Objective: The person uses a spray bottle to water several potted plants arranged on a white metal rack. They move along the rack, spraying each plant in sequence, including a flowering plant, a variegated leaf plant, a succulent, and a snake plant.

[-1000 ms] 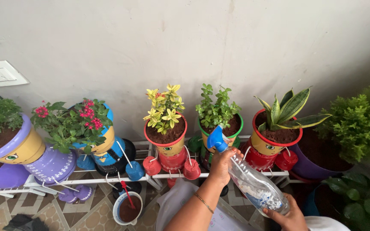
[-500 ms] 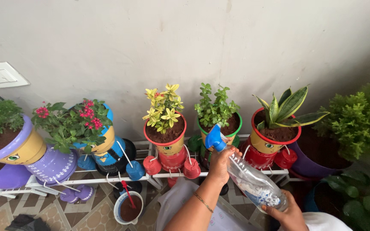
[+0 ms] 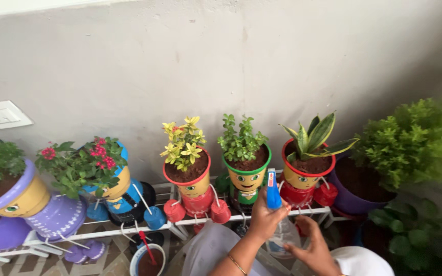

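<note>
My left hand (image 3: 264,217), with a thin bracelet on the wrist, grips the neck of a clear plastic spray bottle (image 3: 282,236) just below its blue nozzle (image 3: 271,191). The bottle stands nearly upright. My right hand (image 3: 310,248) holds the bottle's lower body from the right side. The nozzle is right in front of a green-rimmed face pot (image 3: 246,178) with a small leafy plant. On one side of it stands a red-rimmed pot (image 3: 190,180) with yellow-green leaves, on the other a red-rimmed pot (image 3: 303,176) with a striped snake plant.
The pots stand on a low white wire rack (image 3: 129,230) against a grey wall. Further left are a blue figure pot with red flowers (image 3: 113,184) and a purple pot (image 3: 21,197). A bushy green plant (image 3: 410,143) fills the right. A small cup with a red spoon (image 3: 147,258) sits on the tiled floor.
The bottle has swung from tilted to nearly upright and moved lower in view. My right hand rose up along its body. The view tipped upward, so the pots sit lower.
</note>
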